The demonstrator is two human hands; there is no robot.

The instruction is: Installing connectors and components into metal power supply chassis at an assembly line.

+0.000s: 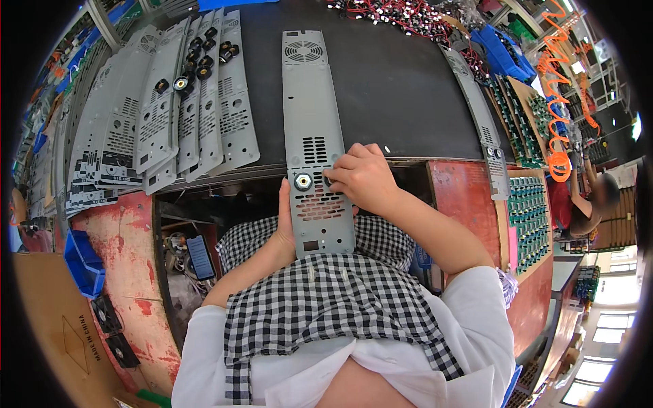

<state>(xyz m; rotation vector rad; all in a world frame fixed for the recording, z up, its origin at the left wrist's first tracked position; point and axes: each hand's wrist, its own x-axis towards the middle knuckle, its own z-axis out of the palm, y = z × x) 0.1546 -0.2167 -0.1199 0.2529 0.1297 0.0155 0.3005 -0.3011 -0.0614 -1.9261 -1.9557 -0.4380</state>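
A long grey sheet-metal panel [313, 109] with a fan grille, vent slots and holes extends from the dark tabletop over its near edge toward my lap. My left hand [284, 221] holds the panel's left edge near its lower end, thumb along the side and fingers hidden underneath. A round black fitting with a metal nut [303, 181] sits in a hole below the upper slots. Just right of it, the bent fingers of my right hand [365, 178] are pinched together at the panel; a dark bit shows at their tips, too covered to name.
Stacked grey panels [160, 115] lie at the left, with loose black round fittings [204, 61] on top. Another panel [476, 109] lies at the right, by green circuit boards [529, 214]. Red-black wires [401, 15] and a blue bin [502, 51] are at the back.
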